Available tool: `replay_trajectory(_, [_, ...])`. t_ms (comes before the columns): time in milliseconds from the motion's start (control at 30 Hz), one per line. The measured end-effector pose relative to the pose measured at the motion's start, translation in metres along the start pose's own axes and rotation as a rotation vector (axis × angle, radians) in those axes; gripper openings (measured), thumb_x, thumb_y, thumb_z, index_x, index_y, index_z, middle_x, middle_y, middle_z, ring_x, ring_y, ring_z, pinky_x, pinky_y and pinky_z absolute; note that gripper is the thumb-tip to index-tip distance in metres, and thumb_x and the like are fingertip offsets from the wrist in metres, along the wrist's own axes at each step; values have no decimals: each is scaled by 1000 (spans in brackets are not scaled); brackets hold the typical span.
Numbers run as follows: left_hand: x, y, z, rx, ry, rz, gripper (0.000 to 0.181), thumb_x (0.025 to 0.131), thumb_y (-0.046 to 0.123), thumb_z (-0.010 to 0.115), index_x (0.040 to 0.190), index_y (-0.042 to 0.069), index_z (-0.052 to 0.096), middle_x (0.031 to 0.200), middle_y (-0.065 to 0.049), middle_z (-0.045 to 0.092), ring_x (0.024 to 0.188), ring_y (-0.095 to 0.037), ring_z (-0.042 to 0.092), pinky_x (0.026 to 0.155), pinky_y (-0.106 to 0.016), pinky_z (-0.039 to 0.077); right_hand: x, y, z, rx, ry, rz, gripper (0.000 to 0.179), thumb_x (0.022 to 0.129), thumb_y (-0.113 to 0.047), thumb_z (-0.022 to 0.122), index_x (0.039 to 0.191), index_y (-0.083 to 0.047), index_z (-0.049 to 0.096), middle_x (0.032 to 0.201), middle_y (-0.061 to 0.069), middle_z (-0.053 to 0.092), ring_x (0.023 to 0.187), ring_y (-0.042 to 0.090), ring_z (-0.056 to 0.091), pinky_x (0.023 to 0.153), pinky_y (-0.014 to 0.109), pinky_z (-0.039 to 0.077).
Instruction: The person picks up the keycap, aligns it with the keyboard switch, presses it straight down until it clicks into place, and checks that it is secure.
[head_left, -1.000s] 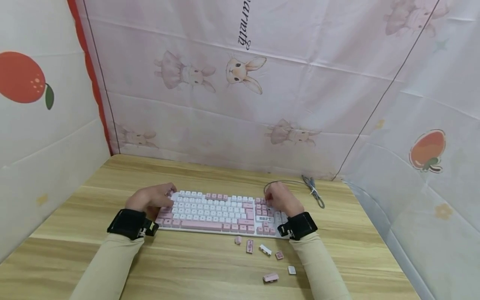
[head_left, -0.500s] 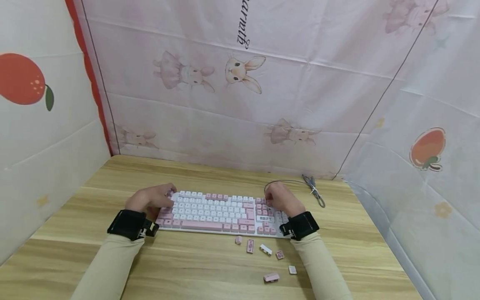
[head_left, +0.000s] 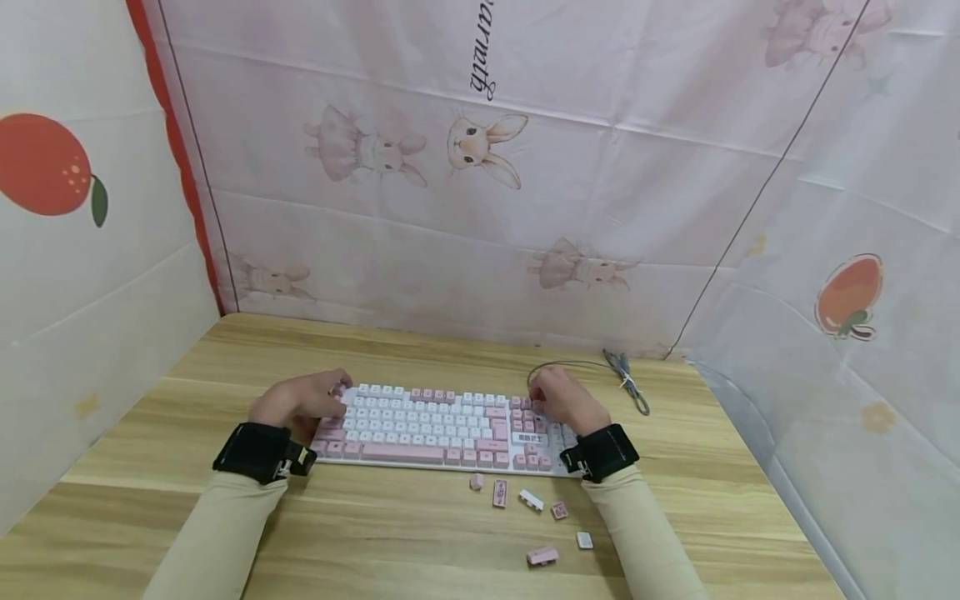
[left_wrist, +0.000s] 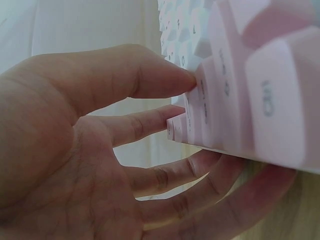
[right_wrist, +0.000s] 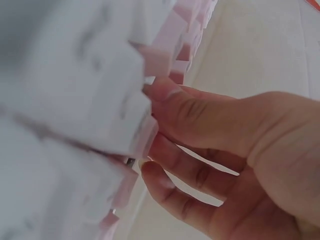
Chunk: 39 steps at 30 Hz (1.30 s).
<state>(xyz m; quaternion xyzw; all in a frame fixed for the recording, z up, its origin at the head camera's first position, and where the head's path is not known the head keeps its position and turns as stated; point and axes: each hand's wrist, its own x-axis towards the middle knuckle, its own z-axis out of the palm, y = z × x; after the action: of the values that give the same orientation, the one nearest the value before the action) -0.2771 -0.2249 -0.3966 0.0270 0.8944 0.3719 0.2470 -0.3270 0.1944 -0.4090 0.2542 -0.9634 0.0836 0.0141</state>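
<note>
Passable from above over the middle of the keyboard [head_left: 420, 427], between the left hand [head_left: 300, 397] at one end and the right hand [head_left: 566, 398] over the back of the other; passable too along the strip of table [head_left: 420, 357] behind, up to the cloth wall [head_left: 450, 287], but narrowed at the right by a bundled grey cable [head_left: 626, 375]. In front, passable over wood beside the left sleeve [head_left: 217, 529]; hindered farther right by loose keycaps [head_left: 531, 500] scattered toward the right sleeve [head_left: 641, 529]; barred at the keyboard's right front corner by a wrist strap [head_left: 609, 452].
</note>
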Motion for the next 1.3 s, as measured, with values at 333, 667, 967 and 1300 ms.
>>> replay_trajectory(333, [1, -3, -2, 36, 2, 39, 60, 94, 8, 59, 149, 1, 35, 134, -30, 45, 95, -32, 63, 67, -42, 62, 0, 3, -1, 10, -2, -10, 9, 89, -2, 77, 85, -10, 77, 87, 3, 71, 77, 15, 56, 76, 35, 53])
replay_trajectory(667, [2, -3, -4, 82, 20, 58, 58, 92, 8, 61, 146, 1, 39, 136, -29, 45, 108, -37, 56, 72, -42, 60, -1, 1, -5, 24, -17, 14, 8, 92, -4, 74, 87, -11, 77, 86, 1, 68, 78, 15, 56, 76, 33, 52])
replay_trajectory(967, [1, -3, -3, 52, 14, 51, 58, 93, 7, 59, 147, 2, 38, 134, -29, 45, 102, -35, 59, 70, -42, 60, -8, 1, -11, 39, 8, -21, 8, 87, 0, 77, 91, -7, 77, 89, 7, 70, 79, 16, 57, 77, 36, 53])
replay_trajectory(1300, [1, -2, -3, 49, 16, 33, 57, 94, 7, 60, 147, 2, 38, 134, -29, 46, 100, -34, 61, 69, -43, 61, -17, -2, -15, 70, 5, -11, 13, 85, -1, 80, 97, -6, 79, 96, 9, 74, 89, 22, 67, 82, 39, 56])
